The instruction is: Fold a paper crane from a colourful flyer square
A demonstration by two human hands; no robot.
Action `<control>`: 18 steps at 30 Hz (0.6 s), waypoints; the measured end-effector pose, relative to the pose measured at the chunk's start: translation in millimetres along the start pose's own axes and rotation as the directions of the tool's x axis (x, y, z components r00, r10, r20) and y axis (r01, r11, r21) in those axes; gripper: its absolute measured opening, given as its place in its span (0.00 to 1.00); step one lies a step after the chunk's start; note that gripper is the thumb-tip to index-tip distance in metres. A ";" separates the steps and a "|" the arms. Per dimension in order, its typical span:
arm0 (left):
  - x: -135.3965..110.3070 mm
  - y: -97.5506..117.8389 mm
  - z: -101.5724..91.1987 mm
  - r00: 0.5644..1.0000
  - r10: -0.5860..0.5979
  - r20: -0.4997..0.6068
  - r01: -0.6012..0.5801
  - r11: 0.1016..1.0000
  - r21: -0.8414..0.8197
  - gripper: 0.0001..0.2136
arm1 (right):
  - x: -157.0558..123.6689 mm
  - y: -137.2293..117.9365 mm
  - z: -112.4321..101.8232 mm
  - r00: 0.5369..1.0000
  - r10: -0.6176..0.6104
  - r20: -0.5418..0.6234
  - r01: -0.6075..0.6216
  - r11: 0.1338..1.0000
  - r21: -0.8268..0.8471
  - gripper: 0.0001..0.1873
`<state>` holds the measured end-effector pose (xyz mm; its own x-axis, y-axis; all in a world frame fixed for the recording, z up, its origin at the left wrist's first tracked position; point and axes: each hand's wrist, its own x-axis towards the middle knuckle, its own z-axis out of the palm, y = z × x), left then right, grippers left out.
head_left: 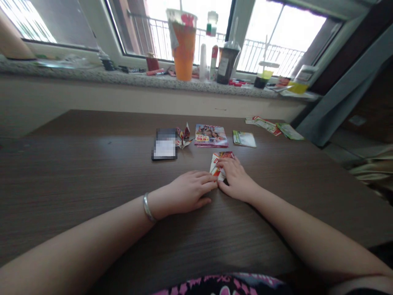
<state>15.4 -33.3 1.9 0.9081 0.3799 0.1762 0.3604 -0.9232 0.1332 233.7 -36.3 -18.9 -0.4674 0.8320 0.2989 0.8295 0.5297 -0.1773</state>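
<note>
A small folded piece of printed paper [218, 160], red and white, lies on the dark wooden table [76, 172] in front of me. My right hand [236, 178] rests on top of it with fingers pressing it flat. My left hand [190, 191], with a silver bangle on its wrist, lies beside it, fingers stretched out and touching the paper's near left edge. A finished folded paper crane [183, 137] stands a little farther back.
A phone [165, 144] lies left of the crane. A colourful leaflet [211, 135], a green card [244, 139] and more leaflets [266, 124] lie beyond. The stone windowsill [92, 76] holds an orange cup [183, 45], a dark drink cup [227, 61] and bottles.
</note>
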 end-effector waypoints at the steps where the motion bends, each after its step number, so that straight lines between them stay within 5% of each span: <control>1: 0.1 0.3 -0.1 1.000 -0.001 -0.003 0.001 1.000 -0.001 0.21 | -0.3 0.3 0.6 1.000 -0.003 -0.003 0.003 1.000 0.004 0.23; 18: -0.4 2.8 -3.3 1.000 0.001 -0.004 -0.001 1.000 -0.006 0.19 | 1.1 13.9 -1.4 0.990 0.084 0.112 -0.087 0.996 0.025 0.34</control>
<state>15.3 -35.9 5.4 0.9078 0.3788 0.1801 0.3577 -0.9234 0.1391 245.2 -28.3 -19.7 -0.4275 0.8867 0.1762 0.8592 0.4591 -0.2260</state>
